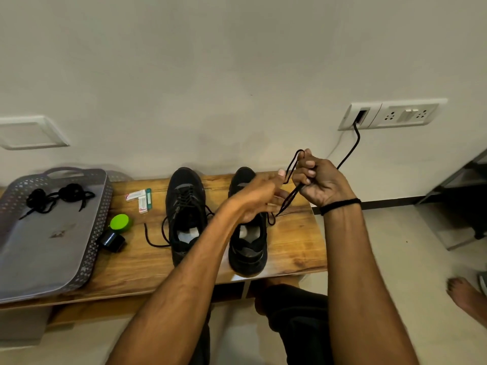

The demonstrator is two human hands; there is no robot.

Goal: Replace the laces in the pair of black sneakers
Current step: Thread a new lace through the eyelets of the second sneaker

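Observation:
Two black sneakers stand side by side on a low wooden table, toes toward the wall. The left sneaker (pixel 184 214) is laced, and its loose lace ends trail onto the wood at its left. Over the right sneaker (pixel 247 248) my left hand (pixel 259 198) hovers with fingers spread, touching a black lace (pixel 288 198). My right hand (pixel 320 180) is raised above and to the right, fist shut on that lace, a loop sticking out above my fingers. The lace runs down to the right sneaker's eyelets.
A grey perforated tray (pixel 39 254) at the left holds a bundle of black laces (pixel 56 197). A green-lidded container (pixel 120 222), a small black object (pixel 113 241) and small white boxes (pixel 139 200) lie between tray and shoes. A wall socket with a black cable (pixel 354 143) is behind. A bare foot (pixel 466 296) shows at right.

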